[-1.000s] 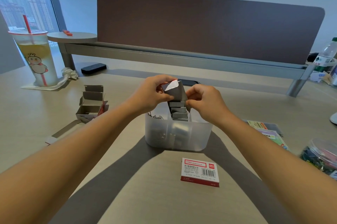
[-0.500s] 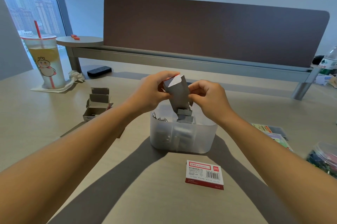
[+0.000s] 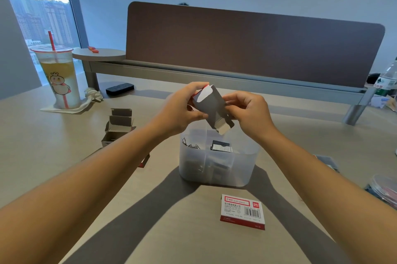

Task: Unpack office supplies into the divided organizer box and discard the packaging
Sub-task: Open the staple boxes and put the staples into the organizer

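A clear plastic organizer box sits in the middle of the light wooden desk. Above it, the left hand and right hand hold a small grey cardboard box. A white and red staple box lies in front. Open empty cardboard boxes lie to the left. A tall plastic drink cup stands far left, behind them.

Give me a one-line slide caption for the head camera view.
Both hands, left and right, tilt an opened staple carton over the translucent organizer box.
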A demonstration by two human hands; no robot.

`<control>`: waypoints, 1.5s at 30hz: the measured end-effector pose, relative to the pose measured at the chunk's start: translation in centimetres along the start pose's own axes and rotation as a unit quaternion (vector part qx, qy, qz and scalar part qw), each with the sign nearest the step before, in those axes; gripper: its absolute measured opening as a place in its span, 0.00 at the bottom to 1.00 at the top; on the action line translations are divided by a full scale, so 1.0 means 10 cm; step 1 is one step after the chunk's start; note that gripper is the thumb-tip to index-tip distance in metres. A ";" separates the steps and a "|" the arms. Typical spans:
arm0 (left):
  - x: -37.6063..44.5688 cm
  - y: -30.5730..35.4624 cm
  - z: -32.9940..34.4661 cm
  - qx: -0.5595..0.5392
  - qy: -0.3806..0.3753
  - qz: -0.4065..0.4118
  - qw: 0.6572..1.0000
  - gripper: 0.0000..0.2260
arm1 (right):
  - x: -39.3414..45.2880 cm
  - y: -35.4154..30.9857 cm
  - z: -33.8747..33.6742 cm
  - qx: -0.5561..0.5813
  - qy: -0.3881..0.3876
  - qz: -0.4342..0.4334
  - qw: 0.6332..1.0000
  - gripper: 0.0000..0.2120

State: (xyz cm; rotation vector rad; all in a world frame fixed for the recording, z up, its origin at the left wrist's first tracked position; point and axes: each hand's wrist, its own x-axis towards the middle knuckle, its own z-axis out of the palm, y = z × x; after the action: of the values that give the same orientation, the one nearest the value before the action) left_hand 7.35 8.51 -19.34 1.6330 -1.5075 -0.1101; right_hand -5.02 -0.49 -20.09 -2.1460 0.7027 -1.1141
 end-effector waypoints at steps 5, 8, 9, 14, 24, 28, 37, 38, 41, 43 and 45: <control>-0.14 0.02 -0.02 -0.025 -0.040 -0.030 0.998 0.33 | -0.11 -0.06 -0.03 0.008 -0.047 -0.003 0.999 0.12; -0.29 0.05 -0.01 0.015 -0.075 -0.021 0.997 0.32 | -0.22 -0.09 -0.07 0.000 -0.068 -0.004 0.998 0.11; -0.35 0.06 -0.02 0.030 -0.078 -0.019 0.996 0.30 | -0.26 -0.10 -0.09 -0.004 -0.071 -0.002 0.997 0.10; -0.76 0.09 0.03 0.048 -0.084 -0.015 0.995 0.24 | -0.58 -0.14 -0.15 0.001 -0.090 0.019 0.996 0.05; -1.37 0.02 0.24 0.019 -0.066 -0.081 0.994 0.14 | -1.25 -0.01 -0.16 -0.004 -0.101 0.031 0.994 0.04; -1.48 -0.06 0.23 0.017 -0.061 -0.112 0.992 0.15 | -1.47 0.15 -0.21 -0.080 -0.119 0.049 0.988 0.09; -1.64 -0.30 -0.03 0.111 0.009 -0.191 0.975 0.20 | -1.59 0.08 0.04 -0.207 -0.231 -0.004 0.951 0.12; -1.66 -0.36 -0.07 0.124 0.022 -0.203 0.971 0.20 | -1.58 0.05 0.12 -0.208 -0.237 -0.018 0.949 0.12; -1.72 -0.54 -0.23 0.139 0.059 -0.253 0.955 0.18 | -1.50 -0.03 0.45 -0.199 -0.232 -0.049 0.951 0.09; -1.74 -0.66 -0.35 0.154 0.079 -0.278 0.945 0.16 | -1.41 -0.07 0.67 -0.198 -0.233 -0.062 0.950 0.08; -1.74 -0.79 -0.46 0.188 0.096 -0.288 0.934 0.15 | -1.30 -0.11 0.89 -0.198 -0.238 -0.083 0.947 0.09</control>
State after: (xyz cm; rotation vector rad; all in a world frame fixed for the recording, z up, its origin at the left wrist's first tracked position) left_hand 11.61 24.47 -29.94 2.2880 -0.8974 0.0212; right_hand -3.88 11.62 -30.12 -2.7209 0.5584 -0.5114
